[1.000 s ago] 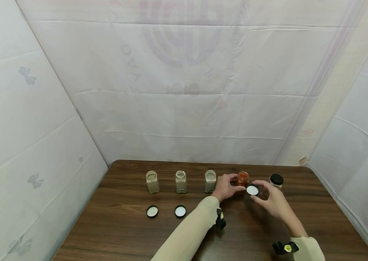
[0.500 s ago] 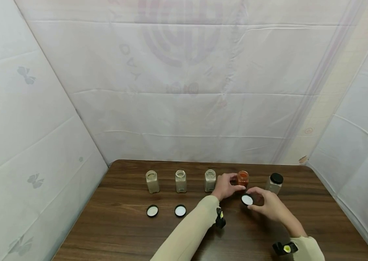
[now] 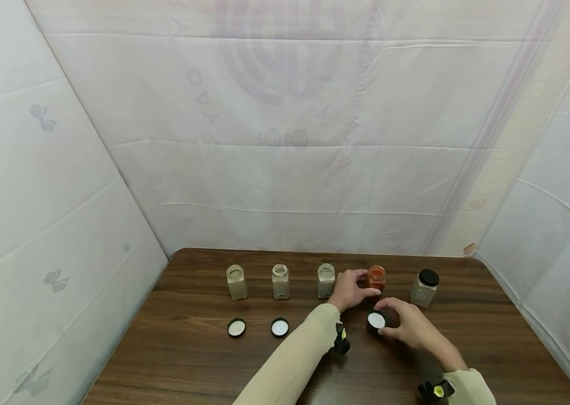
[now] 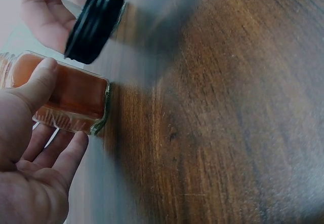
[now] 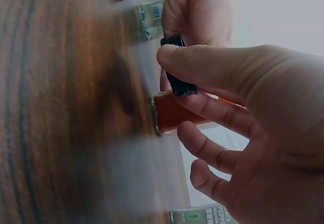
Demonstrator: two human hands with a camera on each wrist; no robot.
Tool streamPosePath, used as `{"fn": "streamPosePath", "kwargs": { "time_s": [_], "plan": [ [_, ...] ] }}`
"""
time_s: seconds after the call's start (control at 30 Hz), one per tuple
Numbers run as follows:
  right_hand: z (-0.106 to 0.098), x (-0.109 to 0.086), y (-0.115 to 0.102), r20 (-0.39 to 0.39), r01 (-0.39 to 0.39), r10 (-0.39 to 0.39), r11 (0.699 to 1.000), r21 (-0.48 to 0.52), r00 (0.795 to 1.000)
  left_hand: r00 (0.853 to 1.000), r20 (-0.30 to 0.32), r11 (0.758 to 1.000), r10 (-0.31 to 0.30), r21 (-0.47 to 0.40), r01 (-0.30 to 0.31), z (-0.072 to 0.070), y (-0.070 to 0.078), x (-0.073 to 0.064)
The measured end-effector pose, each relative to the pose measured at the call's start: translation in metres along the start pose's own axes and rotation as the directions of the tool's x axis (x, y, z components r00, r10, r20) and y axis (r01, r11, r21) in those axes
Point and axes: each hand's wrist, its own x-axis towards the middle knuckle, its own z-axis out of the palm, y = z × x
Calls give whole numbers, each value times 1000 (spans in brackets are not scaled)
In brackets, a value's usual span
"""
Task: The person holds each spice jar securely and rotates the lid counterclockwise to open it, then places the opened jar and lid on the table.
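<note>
My left hand (image 3: pixel 349 289) holds a glass jar of orange-red powder (image 3: pixel 376 278) around its side; the jar stands upright and uncapped. In the left wrist view the left thumb lies across the jar (image 4: pixel 76 92), with the other fingers on its far side. Just in front of it, my right hand (image 3: pixel 408 323) pinches a black screw lid (image 3: pixel 376 320), its white inner face turned up. In the right wrist view the thumb presses one side of the lid (image 5: pixel 178 69), while the ring and little fingers stay off it.
Three uncapped jars of pale powder, the left (image 3: pixel 236 283), middle (image 3: pixel 280 282) and right (image 3: pixel 325 281), stand in a row. Two lids (image 3: pixel 236 327) (image 3: pixel 280 327) lie face up before them. A black-capped jar (image 3: pixel 424 289) stands right, on the wooden table (image 3: pixel 189 360).
The right hand has carried the lid down from beside the orange-red jar, toward the front and slightly left. The black-capped jar has come into fuller view. My left hand keeps its place on the jar.
</note>
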Motion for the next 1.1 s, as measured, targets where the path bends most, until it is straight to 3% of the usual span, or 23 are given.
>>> {"fn": "streamPosePath", "kwargs": {
  "time_s": [0.23, 1.1],
  "plan": [
    [7, 1, 0, 82, -31, 27, 998, 48, 996, 1000, -1, 1000, 12, 18, -12, 0, 0, 0],
    [22, 4, -2, 136, -90, 84, 995, 39, 987, 1000, -4, 1000, 13, 9, -13, 2, -4, 0]
  ]
}}
